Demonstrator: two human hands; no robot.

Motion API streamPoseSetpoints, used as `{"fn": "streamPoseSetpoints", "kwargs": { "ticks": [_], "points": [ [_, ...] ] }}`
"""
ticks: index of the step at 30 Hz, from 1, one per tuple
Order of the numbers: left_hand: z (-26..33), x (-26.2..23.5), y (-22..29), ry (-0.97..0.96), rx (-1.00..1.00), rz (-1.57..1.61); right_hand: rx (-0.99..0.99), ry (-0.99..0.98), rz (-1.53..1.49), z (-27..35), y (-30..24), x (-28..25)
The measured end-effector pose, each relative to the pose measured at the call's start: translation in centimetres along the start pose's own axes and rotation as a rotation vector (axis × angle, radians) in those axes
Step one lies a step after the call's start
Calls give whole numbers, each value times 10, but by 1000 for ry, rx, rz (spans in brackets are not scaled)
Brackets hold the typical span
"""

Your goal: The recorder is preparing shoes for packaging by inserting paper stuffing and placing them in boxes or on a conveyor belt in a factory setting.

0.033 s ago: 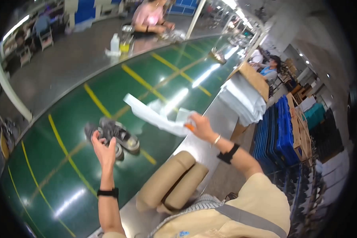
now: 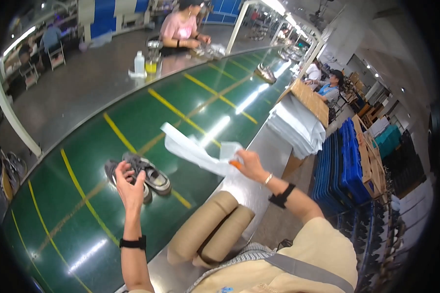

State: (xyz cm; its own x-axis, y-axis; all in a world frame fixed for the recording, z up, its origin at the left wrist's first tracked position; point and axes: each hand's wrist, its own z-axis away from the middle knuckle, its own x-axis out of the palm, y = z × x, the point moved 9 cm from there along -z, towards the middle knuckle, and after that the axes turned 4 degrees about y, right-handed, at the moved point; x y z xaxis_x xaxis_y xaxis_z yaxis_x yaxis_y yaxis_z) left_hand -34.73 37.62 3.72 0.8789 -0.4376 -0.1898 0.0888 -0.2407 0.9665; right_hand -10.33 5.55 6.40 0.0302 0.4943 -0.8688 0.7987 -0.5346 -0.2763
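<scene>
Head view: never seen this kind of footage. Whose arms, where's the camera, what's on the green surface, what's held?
The camera sits on a person's head and looks down, so both forearms are the wearer's own. The fisheye lens bends straight edges. The green surface is a conveyor belt with yellow lines. A pair of grey shoes lies on it. The left hand is raised open, empty, in front of the shoes. The right hand holds a sheet of white paper. Brown cardboard rolls lie on the metal edge near the wearer. Other people work further along.
</scene>
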Motion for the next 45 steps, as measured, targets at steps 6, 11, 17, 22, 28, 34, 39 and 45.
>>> {"fn": "streamPoseSetpoints", "kwargs": {
  "ticks": [6, 11, 17, 22, 28, 34, 39, 45],
  "points": [
    [75, 12, 299, -115, 781, 376, 32, -23, -84, 67, 49, -48],
    [134, 70, 447, -306, 1221, 799, 74, 24, -85, 88, 100, -107],
    [186, 166, 533, -357, 1355, 887, 150, 74, -124, 125, 180, -159],
    [209, 223, 556, -425, 1354, 960, 288, 176, -151, 167, 260, -197],
    [243, 263, 574, -444, 1350, 1020, 364, 240, -127, 197, 289, -228],
    [241, 241, 581, -286, 1450, 1046, 388, 310, -142, 217, 301, -227],
    [239, 191, 599, -77, 1524, 1040, 423, 324, -122, 236, 288, -241],
    [226, 146, 588, 133, 1578, 1021, 538, 288, -203, 243, 291, -228]
  ]
}}
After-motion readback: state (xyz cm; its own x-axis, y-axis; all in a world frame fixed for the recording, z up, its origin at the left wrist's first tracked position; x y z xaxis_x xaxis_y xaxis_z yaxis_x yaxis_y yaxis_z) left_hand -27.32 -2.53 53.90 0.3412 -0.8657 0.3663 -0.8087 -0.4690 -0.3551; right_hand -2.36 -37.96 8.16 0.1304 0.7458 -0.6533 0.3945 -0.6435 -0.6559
